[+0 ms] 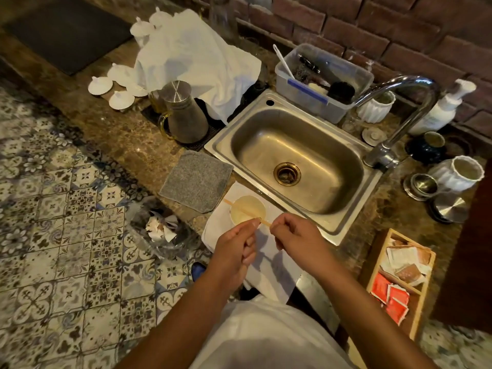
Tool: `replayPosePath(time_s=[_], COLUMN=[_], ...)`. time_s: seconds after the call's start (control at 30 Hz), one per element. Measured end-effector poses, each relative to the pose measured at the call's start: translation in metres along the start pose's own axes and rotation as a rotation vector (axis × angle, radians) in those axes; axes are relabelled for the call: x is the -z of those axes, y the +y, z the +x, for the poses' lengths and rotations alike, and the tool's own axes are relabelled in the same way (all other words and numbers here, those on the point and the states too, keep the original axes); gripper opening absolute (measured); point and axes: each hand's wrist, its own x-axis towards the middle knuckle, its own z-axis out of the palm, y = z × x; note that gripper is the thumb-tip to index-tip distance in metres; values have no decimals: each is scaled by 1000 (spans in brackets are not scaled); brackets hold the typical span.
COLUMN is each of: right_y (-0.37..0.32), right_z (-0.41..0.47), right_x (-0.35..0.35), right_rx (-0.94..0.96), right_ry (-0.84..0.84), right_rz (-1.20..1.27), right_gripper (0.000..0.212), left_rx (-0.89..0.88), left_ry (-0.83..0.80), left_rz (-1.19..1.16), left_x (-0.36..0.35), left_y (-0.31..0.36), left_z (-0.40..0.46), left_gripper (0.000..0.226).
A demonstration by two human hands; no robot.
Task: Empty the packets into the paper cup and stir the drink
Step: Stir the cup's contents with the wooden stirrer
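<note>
A paper cup (246,206) with a pale drink stands on a white cloth (274,265) at the counter's front edge, just left of the sink. A thin wooden stir stick (241,209) lies slanted across the cup's mouth, one end past the far left rim. My left hand (237,249) and my right hand (295,237) both pinch its near end just in front of the cup. Packets lie in a wooden box (423,286) at the right: red packets (391,296) in the near compartment, white and brown ones (406,263) in the far one.
A steel sink (292,161) with a tap (399,113) fills the middle. A grey mat (197,181) and a metal jug (183,113) lie left of it. A plastic tub of utensils (319,81), jars and a soap bottle (439,110) stand behind. A bin with crumpled paper (159,227) sits on the floor.
</note>
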Motion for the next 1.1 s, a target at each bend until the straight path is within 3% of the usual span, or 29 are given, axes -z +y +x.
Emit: replayPosePath(time_s=[0.17, 0.27, 0.4, 0.63, 0.73, 1.1], right_y=[-3, -7, -11, -1, 3, 13], right_z=[1, 0, 1, 3, 3, 3], right_x=[-14, -11, 6, 29, 30, 26], right_rx=[70, 86, 40, 23, 31, 69], right_ry=[135, 171, 177, 205, 210, 195], right_rz=[166, 222, 289, 213, 173, -39], right_gripper=[13, 13, 14, 12, 12, 14], left_rx=[-81, -165, -297, -415, -413, -569], left_ry=[-4, 21, 97, 260, 247, 263], left_rz=[-71, 106, 349, 831, 926, 1311], left_x=[-3, -2, 13, 58, 63, 48], left_y=[1, 4, 8, 20, 25, 38], left_z=[0, -7, -10, 13, 25, 44], left_gripper=[10, 25, 15, 18, 36, 27])
